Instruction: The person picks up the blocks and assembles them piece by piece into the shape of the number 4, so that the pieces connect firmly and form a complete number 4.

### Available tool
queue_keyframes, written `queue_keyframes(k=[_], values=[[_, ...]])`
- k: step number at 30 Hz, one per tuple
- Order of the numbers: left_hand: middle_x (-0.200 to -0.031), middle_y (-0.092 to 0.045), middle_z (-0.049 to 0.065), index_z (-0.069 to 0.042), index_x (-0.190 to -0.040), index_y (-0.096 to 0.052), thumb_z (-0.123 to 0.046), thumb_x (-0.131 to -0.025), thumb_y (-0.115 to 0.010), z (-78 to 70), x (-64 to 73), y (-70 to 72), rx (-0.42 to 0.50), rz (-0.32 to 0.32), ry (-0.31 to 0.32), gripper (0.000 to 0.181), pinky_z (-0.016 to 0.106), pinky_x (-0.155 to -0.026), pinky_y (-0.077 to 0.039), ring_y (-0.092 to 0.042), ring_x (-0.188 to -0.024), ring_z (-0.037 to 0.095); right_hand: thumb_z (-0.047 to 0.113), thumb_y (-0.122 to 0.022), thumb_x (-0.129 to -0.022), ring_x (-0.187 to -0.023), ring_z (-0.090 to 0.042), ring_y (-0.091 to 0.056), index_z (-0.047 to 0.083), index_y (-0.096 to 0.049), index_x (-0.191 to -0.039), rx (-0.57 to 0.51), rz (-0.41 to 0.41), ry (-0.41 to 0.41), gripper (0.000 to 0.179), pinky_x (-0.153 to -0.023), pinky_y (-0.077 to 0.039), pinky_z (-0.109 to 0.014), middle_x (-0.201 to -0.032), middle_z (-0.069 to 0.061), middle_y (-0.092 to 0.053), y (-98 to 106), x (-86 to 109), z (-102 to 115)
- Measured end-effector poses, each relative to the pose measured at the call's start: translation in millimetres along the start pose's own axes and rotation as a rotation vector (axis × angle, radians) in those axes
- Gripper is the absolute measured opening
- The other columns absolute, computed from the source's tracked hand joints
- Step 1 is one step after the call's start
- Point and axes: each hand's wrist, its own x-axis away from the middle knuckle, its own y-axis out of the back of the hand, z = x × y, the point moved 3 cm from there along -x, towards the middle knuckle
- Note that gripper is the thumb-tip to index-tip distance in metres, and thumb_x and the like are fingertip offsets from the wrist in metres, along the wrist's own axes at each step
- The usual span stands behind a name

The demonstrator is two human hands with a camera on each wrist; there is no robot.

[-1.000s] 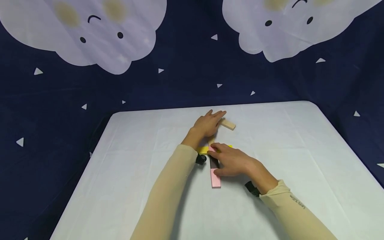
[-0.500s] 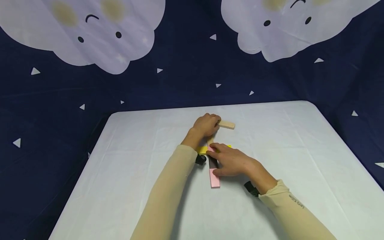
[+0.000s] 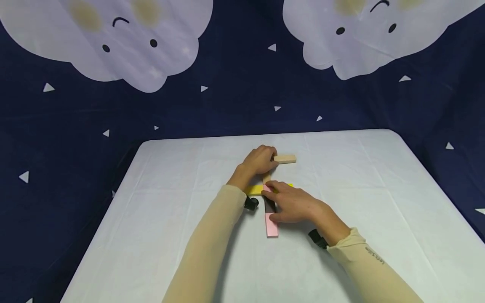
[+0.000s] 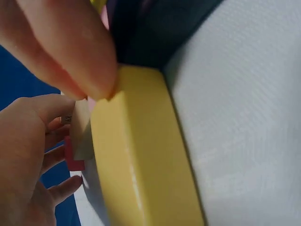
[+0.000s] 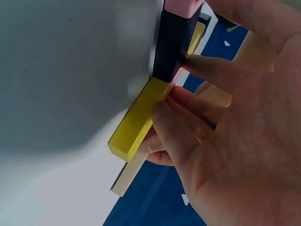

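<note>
Rectangular blocks lie in a cross on the white table. In the head view its stem shows a pink block [image 3: 271, 226] in front, a dark block [image 3: 270, 205], a pink block at the crossing and a plain wooden block [image 3: 266, 178]. Yellow blocks [image 3: 254, 190] form the arms. My left hand [image 3: 259, 159] is past the far end, its curled fingers holding the left end of a crosswise wooden block [image 3: 286, 158]. A red block [image 4: 75, 157] shows by that hand in the left wrist view. My right hand [image 3: 293, 203] rests spread fingers along the stem and right-hand yellow block [image 5: 138, 120].
The white tabletop [image 3: 341, 176] extends around the blocks. A dark blue cloth [image 3: 235, 109] with white clouds hangs behind its far edge. A small black camera [image 3: 251, 203] on the left wrist sits close to the left yellow block.
My left fingers have curled in from a stretched pose. The far wooden block has turned from slanting to nearly crosswise. My right hand stays in place.
</note>
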Motion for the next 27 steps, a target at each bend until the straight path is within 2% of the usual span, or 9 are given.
queue_keyframes(k=[10, 17, 23, 27], values=[[-0.083, -0.053, -0.009, -0.014, -0.106, -0.058, -0.037, -0.081, -0.058, 1.0, 12.7, 12.7, 0.062, -0.107, 0.016, 0.033, 0.024, -0.07, -0.039, -0.045, -0.081, 0.008, 0.048, -0.061, -0.075, -0.124, -0.018, -0.028, 0.02, -0.039, -0.136, 0.007, 0.01, -0.001, 0.071, -0.082, -0.042, -0.043, -0.14, -0.006, -0.026, -0.1, -0.7, -0.3], [-0.086, -0.055, -0.005, -0.013, -0.103, -0.058, -0.038, -0.082, -0.058, 5.3, 30.0, 23.2, 0.106, -0.2, -0.004, 0.033, 0.023, -0.069, -0.039, -0.046, -0.079, 0.008, 0.049, -0.062, -0.074, -0.125, -0.018, -0.026, 0.021, -0.038, -0.137, 0.004, 0.009, -0.015, 0.072, -0.083, -0.041, -0.044, -0.141, -0.005, -0.025, -0.7, -1.1, -0.1], [-0.089, -0.058, -0.005, -0.014, -0.101, -0.059, -0.037, -0.082, -0.059, 17.9, 44.9, 19.3, 0.148, -0.212, 0.019, 0.03, 0.024, -0.069, -0.04, -0.048, -0.078, 0.008, 0.049, -0.061, -0.075, -0.124, -0.019, -0.028, 0.021, -0.038, -0.137, -0.009, 0.011, -0.013, 0.071, -0.082, -0.042, -0.045, -0.141, -0.004, -0.025, -2.5, -2.3, -0.1], [-0.088, -0.058, -0.004, -0.013, -0.1, -0.059, -0.038, -0.081, -0.06, 27.5, 52.8, 21.7, 0.176, -0.245, 0.043, 0.031, 0.025, -0.068, -0.041, -0.049, -0.076, 0.008, 0.049, -0.061, -0.075, -0.123, -0.019, -0.029, 0.022, -0.039, -0.136, 0.004, 0.011, -0.019, 0.071, -0.081, -0.042, -0.044, -0.141, -0.004, -0.025, -0.3, -2.6, -0.1]])
